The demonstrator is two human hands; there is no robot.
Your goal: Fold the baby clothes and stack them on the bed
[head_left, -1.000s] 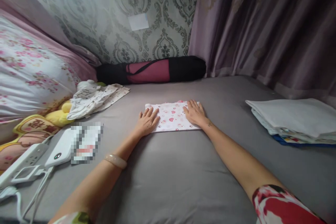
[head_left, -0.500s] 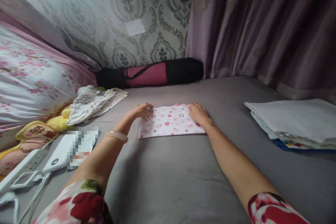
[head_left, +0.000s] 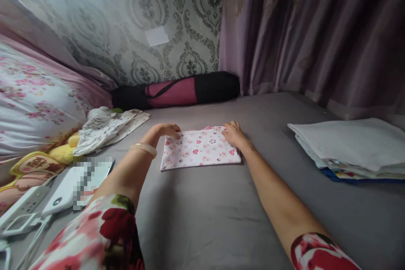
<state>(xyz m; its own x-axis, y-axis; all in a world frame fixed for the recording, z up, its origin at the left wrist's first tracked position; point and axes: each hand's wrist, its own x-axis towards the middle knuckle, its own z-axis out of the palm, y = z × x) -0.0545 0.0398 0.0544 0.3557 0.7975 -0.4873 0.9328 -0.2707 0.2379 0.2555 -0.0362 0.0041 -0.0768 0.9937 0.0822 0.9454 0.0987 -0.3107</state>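
A folded white cloth point(head_left: 201, 149) with a pink heart and flower print lies flat on the grey bed sheet point(head_left: 202, 206). My left hand point(head_left: 167, 130) is at its far left corner, thumb over the top and the other fingers curled at the far edge. At the far right corner my right hand point(head_left: 234, 134) grips the cloth in the same way, its fingertips partly hidden behind the edge.
A stack of folded cloths point(head_left: 351, 141) sits to the right. Crumpled white fabric point(head_left: 106, 128), a white power bank point(head_left: 68, 187) and a power strip point(head_left: 25, 202) with cables lie left. A long black and maroon bag point(head_left: 177, 90) rests against the wall.
Both hands have gone from lying on the cloth's sides to gripping its far corners, with the right fingers now curled over the far edge. The view has shifted slightly to the right.
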